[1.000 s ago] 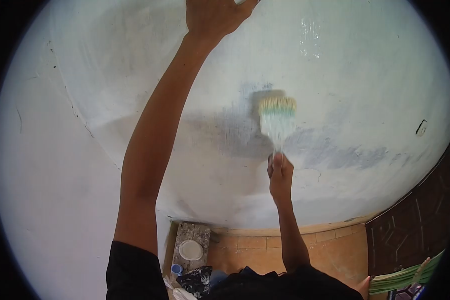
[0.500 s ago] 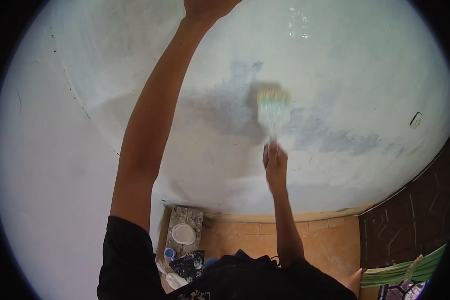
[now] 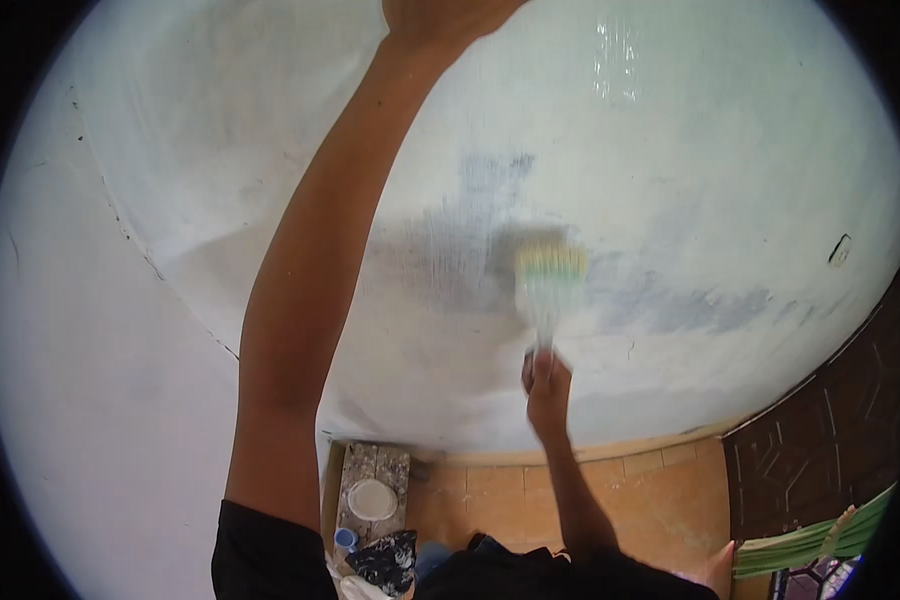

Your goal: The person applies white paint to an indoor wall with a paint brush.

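Observation:
My right hand [image 3: 548, 385] is closed around the handle of a wide paintbrush [image 3: 550, 287], slightly blurred by motion. Its pale yellow and green bristles point up and are at the wall [image 3: 690, 150], though contact is hard to make out. Around the brush the white wall shows grey patches [image 3: 710, 308]. Up at the top edge, my left hand [image 3: 448, 18] is raised near the wall; its fingers are cut off by the frame, so what they do is hidden. Wet white streaks [image 3: 616, 60] shine on the wall to its right.
Below left stands a paint-spattered bench [image 3: 392, 465] with a round white lid or plate [image 3: 372, 499], a blue cup [image 3: 345, 539] and a black-and-white patterned cloth [image 3: 385, 562]. A wall socket [image 3: 839, 250], a dark door [image 3: 820, 440] and a green curtain [image 3: 815, 538] are at right.
My right hand has drawn the paintbrush down along the wall. The whole view has shifted slightly, with the wall marks now lower. My left arm stays raised.

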`<state>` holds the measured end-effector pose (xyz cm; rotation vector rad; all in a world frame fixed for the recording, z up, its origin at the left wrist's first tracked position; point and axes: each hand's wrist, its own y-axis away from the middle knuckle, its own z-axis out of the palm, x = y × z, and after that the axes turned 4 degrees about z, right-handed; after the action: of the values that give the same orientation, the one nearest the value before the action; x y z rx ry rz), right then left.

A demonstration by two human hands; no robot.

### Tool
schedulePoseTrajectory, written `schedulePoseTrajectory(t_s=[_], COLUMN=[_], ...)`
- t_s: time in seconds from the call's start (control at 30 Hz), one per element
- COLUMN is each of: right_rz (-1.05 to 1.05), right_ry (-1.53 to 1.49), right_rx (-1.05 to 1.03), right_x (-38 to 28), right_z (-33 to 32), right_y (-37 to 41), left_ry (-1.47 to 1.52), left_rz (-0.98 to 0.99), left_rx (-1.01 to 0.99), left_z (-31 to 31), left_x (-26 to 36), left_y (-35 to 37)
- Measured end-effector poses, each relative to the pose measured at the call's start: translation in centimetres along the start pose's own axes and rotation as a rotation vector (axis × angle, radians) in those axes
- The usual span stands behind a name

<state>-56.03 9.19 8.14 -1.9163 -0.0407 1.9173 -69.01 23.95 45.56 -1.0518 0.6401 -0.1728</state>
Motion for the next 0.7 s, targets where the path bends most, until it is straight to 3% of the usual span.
schedulePoseTrajectory(t_s=[0.03, 0.13, 0.2, 0.3, 0.33, 0.37, 0.47, 0.57, 0.63, 0.7], right_rz=[-0.078, -0.023, -0.033, 0.169, 0.290, 0.276, 0.084, -0.092, -0.196, -0.138], right_ry=[0.019, -0.020, -0.034, -0.024, -0.080, 0.021, -0.027, -0.010, 0.010, -0.021], right_rx=[-0.036, -0.101, -0.096, -0.100, -0.058, -0.034, -0.003, -0.023, -0.016, -0.020], right_x=[-2.4, -4.0, 0.0, 9.9, 10.0, 10.1, 6.3, -2.9, -4.1, -2.1], right_z=[0.2, 0.9, 1.3, 0.7, 1.1, 0.8, 0.6, 1.3, 2.4, 3.8], right_y=[-2.0, -4.1, -3.5, 2.3, 4.7, 6.3, 4.6, -1.4, -4.7, -4.3], left_ry=[-0.005, -0.009, -0.001, 0.016, 0.018, 0.022, 0.041, 0.048, 0.037, 0.025], left_rz=[-0.015, -0.043, -0.043, -0.032, -0.034, -0.033, -0.050, -0.063, -0.085, -0.103], left_rx=[-0.002, -0.037, -0.055, -0.063, -0.071, -0.077, -0.092, -0.090, -0.112, -0.122], left_z=[0.0, -0.2, -0.4, -0.7, -0.7, -0.8, -0.9, -1.0, -1.1, -1.2], left_x=[0.0, 0.1, 0.1, 0.1, 0.1, 0.2, 0.3, 0.4, 0.5, 0.5], left_y=[0.0, -0.1, -0.3, -0.3, -0.3, -0.3, -0.6, -0.7, -0.7, -0.6])
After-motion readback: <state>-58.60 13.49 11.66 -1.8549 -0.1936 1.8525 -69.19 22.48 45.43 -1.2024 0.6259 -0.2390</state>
